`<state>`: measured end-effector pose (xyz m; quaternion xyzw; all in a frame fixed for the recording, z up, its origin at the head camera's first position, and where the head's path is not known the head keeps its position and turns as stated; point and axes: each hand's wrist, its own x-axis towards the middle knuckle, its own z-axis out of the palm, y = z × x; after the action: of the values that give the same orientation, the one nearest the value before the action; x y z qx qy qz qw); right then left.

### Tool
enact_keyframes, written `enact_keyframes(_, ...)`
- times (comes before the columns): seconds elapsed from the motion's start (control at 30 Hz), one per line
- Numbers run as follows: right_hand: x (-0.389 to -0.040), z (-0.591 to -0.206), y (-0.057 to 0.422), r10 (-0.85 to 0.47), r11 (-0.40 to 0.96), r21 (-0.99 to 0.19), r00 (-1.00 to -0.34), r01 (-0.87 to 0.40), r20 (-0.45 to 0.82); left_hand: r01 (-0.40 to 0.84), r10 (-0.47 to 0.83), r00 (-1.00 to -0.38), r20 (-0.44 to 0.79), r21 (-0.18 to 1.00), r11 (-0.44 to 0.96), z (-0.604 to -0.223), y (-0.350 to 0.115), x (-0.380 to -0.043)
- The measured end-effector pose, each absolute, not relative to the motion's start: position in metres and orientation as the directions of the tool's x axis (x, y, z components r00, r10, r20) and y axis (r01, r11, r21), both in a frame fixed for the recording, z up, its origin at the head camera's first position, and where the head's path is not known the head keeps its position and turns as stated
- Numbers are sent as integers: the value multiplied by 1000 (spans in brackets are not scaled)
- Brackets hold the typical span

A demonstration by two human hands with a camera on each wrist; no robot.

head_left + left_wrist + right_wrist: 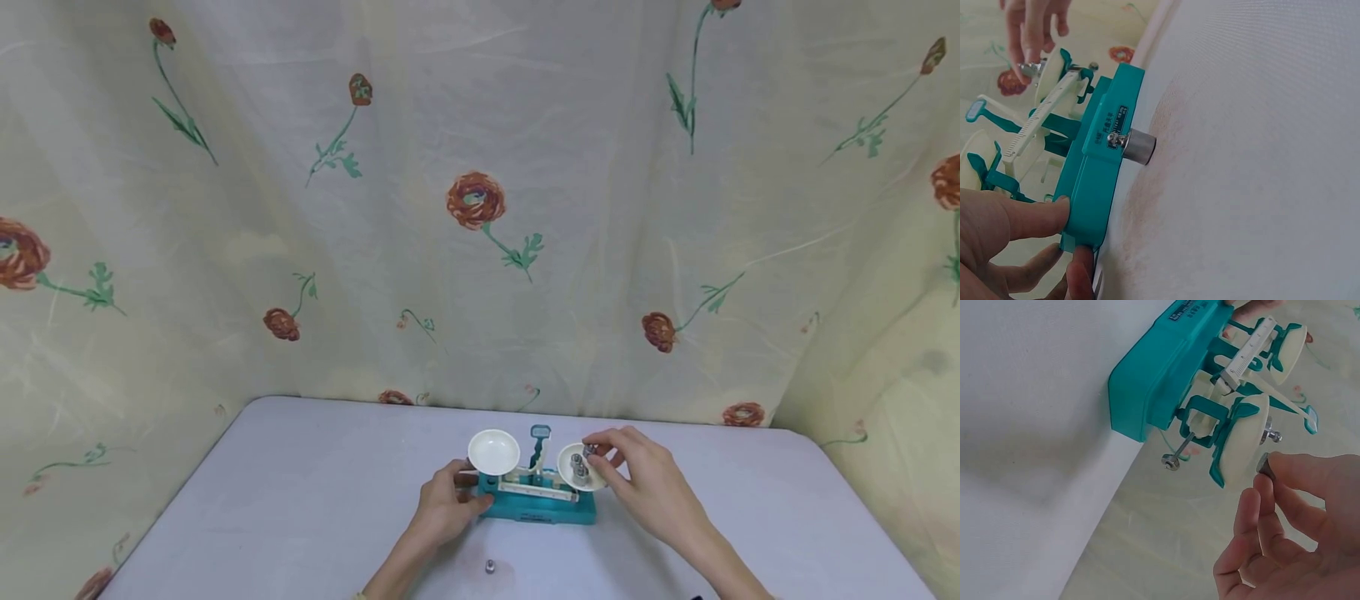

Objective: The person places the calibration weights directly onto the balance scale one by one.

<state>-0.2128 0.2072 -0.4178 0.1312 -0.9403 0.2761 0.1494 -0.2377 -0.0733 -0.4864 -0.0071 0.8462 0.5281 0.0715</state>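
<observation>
A teal balance scale [536, 510] with two white pans stands on the table. My left hand [444, 507] grips the left end of its base, thumb in front, as the left wrist view shows. Between thumb and fingertips, my right hand [651, 479] pinches a small metal weight [1264, 465] over the right pan [564, 461]. Other metal weights [580, 473] stand in that pan. Nothing lies in the left pan [494, 452]. One knobbed, cylindrical weight [1140, 147] stands apart on the table in front of the base.
The white-covered table [322, 492] extends around the scale. Behind it and at both sides hangs a cream curtain [585, 250] with a flower print. The scale's upright teal pointer plate [540, 432] rises between the pans.
</observation>
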Motion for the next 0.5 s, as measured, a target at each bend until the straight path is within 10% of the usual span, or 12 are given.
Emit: enact_keyframes(0.5, -216, -425, 207, -170, 837, -438, -917, -328, 361, -86, 57, -991, -124, 892, 443, -485, -73, -237)
